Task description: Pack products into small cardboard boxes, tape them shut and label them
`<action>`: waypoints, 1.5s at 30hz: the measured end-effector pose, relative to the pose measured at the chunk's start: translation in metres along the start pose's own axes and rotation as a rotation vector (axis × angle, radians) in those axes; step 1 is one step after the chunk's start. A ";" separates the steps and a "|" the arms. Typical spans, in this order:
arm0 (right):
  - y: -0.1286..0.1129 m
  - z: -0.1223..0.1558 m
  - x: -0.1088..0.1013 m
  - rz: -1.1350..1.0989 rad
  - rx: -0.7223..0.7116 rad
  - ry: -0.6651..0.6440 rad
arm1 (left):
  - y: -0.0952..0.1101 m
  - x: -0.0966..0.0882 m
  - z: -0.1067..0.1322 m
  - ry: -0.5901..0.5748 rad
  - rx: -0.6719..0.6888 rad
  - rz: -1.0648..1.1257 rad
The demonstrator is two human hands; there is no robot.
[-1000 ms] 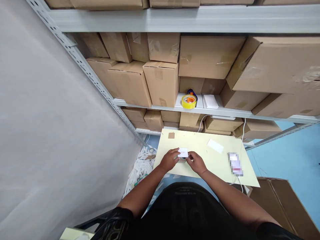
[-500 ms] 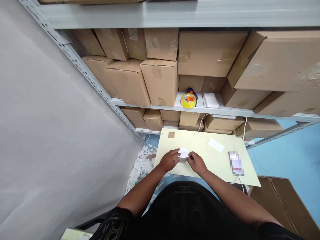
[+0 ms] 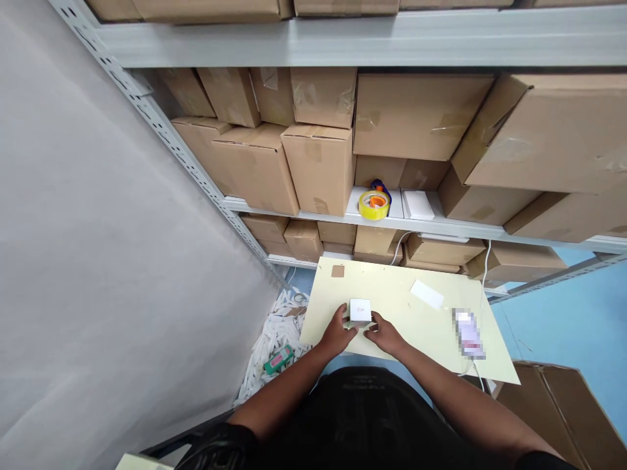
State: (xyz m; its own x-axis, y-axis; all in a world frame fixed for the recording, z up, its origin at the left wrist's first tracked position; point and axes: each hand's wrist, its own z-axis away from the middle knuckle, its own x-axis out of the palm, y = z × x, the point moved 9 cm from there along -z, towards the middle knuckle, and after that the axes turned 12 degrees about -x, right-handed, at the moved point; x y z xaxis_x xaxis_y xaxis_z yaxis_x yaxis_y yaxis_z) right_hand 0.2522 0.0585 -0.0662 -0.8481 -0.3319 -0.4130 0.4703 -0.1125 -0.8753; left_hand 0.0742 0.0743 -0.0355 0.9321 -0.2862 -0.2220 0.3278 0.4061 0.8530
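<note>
A small white box (image 3: pixel 360 310) with faint lettering on its top is between my two hands, over the near left part of the pale yellow table (image 3: pixel 392 294). My left hand (image 3: pixel 339 331) curves about the box's left side, fingertips at its edge and thumb near the front. On the right side, my right hand (image 3: pixel 385 334) holds its fingers against the box, with the thumb low at the front corner. The undersides of the fingers are hidden. Farther right on the table are a white card (image 3: pixel 427 294) and a blurred-out phone-shaped thing (image 3: pixel 469 333) with a white cable.
Behind the table, a metal shelf (image 3: pixel 343 49) holds many cardboard boxes (image 3: pixel 318 170). A yellow tape roll (image 3: pixel 374 205) and a white stack (image 3: pixel 418 205) sit on it. White scraps (image 3: pixel 264 339) and a green pack (image 3: pixel 279 360) lie on the floor left. A large carton (image 3: pixel 558 411) stands right.
My fingers have moved off the top of the box to its sides, so its whole top shows. The view has shifted slightly, and the green pack on the floor shows more.
</note>
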 end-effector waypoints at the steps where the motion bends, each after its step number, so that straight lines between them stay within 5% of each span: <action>1: 0.002 -0.002 0.003 -0.001 0.016 -0.008 | -0.003 0.005 -0.003 -0.028 -0.031 0.019; 12: -0.001 -0.033 0.012 -0.003 0.040 -0.002 | -0.004 -0.004 -0.033 -0.019 -0.081 0.013; 24: -0.035 -0.182 0.031 -0.003 0.071 -0.010 | 0.025 -0.099 -0.136 0.133 -0.087 -0.008; 32: -0.042 -0.242 0.039 -0.005 0.103 0.017 | 0.037 -0.133 -0.182 0.183 -0.075 -0.029; 36: -0.035 -0.240 0.042 -0.023 0.146 0.036 | 0.031 -0.135 -0.187 0.152 -0.047 -0.021; 39: -0.020 -0.212 0.041 -0.049 0.190 0.064 | 0.005 -0.136 -0.176 0.158 -0.095 0.037; 42: 0.002 -0.166 0.037 -0.067 0.242 0.095 | -0.040 -0.133 -0.146 0.194 -0.300 0.024; 45: 0.025 -0.111 0.029 -0.063 0.297 0.132 | -0.069 -0.116 -0.103 0.120 -0.347 -0.008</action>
State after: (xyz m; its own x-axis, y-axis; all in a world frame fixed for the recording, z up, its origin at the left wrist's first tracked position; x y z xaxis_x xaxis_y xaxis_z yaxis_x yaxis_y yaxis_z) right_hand 0.2125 0.1501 -0.1279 -0.8928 -0.1932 -0.4068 0.4503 -0.4036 -0.7965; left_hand -0.0409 0.1690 -0.1173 0.9342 -0.1951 -0.2988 0.3483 0.6806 0.6446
